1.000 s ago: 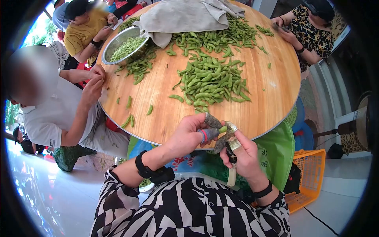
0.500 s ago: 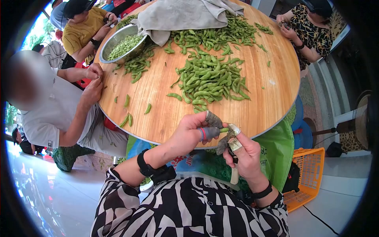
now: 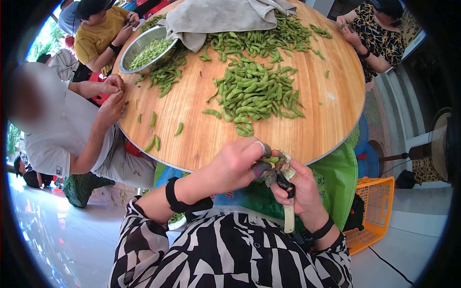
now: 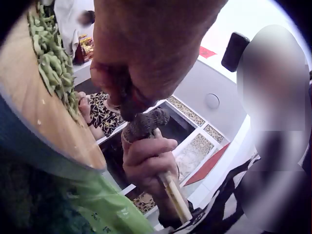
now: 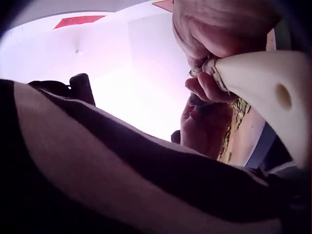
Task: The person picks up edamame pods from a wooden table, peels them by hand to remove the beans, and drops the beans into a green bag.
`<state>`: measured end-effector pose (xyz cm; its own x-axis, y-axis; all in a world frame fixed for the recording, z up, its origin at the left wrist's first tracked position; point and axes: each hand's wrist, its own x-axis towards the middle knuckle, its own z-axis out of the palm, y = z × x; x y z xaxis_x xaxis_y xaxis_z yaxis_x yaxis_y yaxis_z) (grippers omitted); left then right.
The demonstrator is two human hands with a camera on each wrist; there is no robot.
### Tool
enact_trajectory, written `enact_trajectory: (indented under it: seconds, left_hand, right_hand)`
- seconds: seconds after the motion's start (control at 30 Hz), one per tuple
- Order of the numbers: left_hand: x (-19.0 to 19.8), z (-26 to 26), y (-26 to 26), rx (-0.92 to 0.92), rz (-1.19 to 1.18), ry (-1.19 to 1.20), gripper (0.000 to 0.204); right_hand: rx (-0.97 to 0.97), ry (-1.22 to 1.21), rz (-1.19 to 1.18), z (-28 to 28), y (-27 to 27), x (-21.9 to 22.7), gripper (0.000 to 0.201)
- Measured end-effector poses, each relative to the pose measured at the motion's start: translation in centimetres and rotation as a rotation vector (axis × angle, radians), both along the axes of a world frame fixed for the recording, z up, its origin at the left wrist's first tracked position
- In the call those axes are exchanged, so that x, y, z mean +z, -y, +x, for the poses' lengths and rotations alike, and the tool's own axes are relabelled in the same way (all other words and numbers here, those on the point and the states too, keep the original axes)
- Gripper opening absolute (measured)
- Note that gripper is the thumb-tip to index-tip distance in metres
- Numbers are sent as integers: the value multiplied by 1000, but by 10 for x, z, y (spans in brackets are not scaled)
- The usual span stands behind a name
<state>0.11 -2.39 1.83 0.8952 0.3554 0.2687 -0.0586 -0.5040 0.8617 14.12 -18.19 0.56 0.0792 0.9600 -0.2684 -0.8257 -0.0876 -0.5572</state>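
Just over the near table edge, my left hand pinches a green soybean pod between grey-covered thumb and finger. Its knuckles face up in the head view. Close against it on the right, my right hand grips a tool by its cream handle, which points down toward my lap. Part of the tool's black portion shows at the fingers; its working end is hidden. Pale tape and grey covers wrap some right fingers. The handle has a hole near its end in the right wrist view.
A heap of soybean pods lies mid-table, with more under a grey cloth. A metal colander holds shelled beans. Several people sit around the table. An orange crate and a green bag are at lower right.
My left hand has rolled over, bringing its knuckles up, and shifted slightly right against the right fingers. The cream handle has swung a little lower and more upright.
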Motion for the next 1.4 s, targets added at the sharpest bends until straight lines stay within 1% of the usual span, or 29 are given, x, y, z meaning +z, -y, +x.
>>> enact_trajectory:
  seconds: [0.07, 0.1, 0.17, 0.2, 0.27, 0.3, 0.37, 0.4, 0.43, 0.47, 0.5, 0.53, 0.6, 0.63, 0.67, 0.7, 0.73, 0.8, 0.83, 0.9, 0.97, 1.1, 1.13, 1.17, 1.2, 1.27, 1.3, 1.37, 1.4]
  left_hand:
    - [3, -3, -2, 6, 476, 22, 24]
    - [3, -3, -2, 5, 477, 21, 24]
    - [1, -2, -3, -18, 271, 95, 25]
    - [0, -2, -2, -17, 272, 93, 25]
    - [-3, -2, 3, 18, -266, 30, 24]
    - [-5, -2, 4, 19, -266, 30, 24]
    - [-7, -2, 5, 45, -676, -70, 19]
    - [-2, -1, 5, 45, -677, -70, 19]
    - [7, -1, 6, 55, -850, -133, 13]
    - [12, -1, 5, 66, -1023, -197, 10]
    - [10, -1, 3, 66, -1023, -197, 10]
    - [6, -2, 0, 26, -1072, -222, 8]
    - [0, -2, -1, -15, -1121, -248, 8]
    - [-2, -2, 1, -29, -1190, -240, 8]
    - [-4, -1, 3, -43, -1258, -231, 8]
    - [-6, 0, 5, -44, -1257, -233, 8]
    - [-9, 1, 7, -45, -1305, -223, 8]
    - [-9, 2, 9, -48, -1353, -212, 9]
    - [-6, 3, 9, -69, -1414, -212, 11]
    - [-5, 3, 9, -85, -1473, -205, 12]
    - [-8, 2, 12, -114, -1580, -168, 13]
    - [-16, 6, 14, -104, -1560, -158, 14]
    - [-15, 7, 15, -62, -1456, -191, 15]
    - [-14, 8, 15, -22, -1352, -222, 16]
    - [-12, 7, 16, -21, -1353, -221, 16]
    - [-7, 6, 18, -4, -1222, -292, 16]
    - [-9, 7, 20, -1, -1220, -289, 16]
    - [-15, 9, 25, -8, -836, -237, 11]
    - [-13, 8, 26, 1, -834, -234, 11]
  right_hand:
    - [5, -49, -10, 0, -1, -2, 43]
    - [10, -98, -20, 0, -2, -4, 43]
    - [16, -98, 4, -1, -2, -6, 43]
    - [24, -96, 26, -1, -2, -6, 43]
    - [8, -78, 28, -3, -2, -4, 43]
    - [-10, -60, 29, -3, -2, -2, 43]
    - [-22, -40, 26, -3, -1, 2, 42]
    - [-34, -20, 24, -3, 0, 3, 41]
    - [-34, -20, 24, -3, 0, 5, 41]
    - [-42, 70, -16, -3, 1, 6, 39]
    - [-49, 159, -56, -3, 2, 7, 38]
    - [-49, 159, -56, -2, 2, 8, 38]
    - [-82, 458, -32, -1, 3, 11, 32]
    - [-83, 457, -33, 1, 3, 12, 32]
    - [-112, 600, -50, 4, 1, 15, 28]
    - [-141, 742, -67, 6, -1, 17, 25]
    - [-142, 740, -66, 6, -5, 20, 25]
    - [-177, 887, -43, 5, -11, 24, 22]
    - [-178, 888, -42, 7, -11, 24, 22]
    - [-65, 886, -26, 10, -12, 23, 21]
    - [-34, 863, -54, 7, -12, 26, 19]
    - [-31, 827, -106, 3, -11, 29, 15]
    - [-30, 827, -107, 3, -10, 28, 15]
    - [-44, 903, -95, 4, -9, 24, 15]
    - [-58, 978, -83, 4, -9, 21, 15]
    - [-46, 1025, -88, 8, -6, 13, 16]
    - [-32, 1070, -91, 10, -6, 10, 16]
    - [-51, 1122, -97, 10, -5, 8, 15]
    - [-77, 1177, -109, 9, -5, 7, 15]
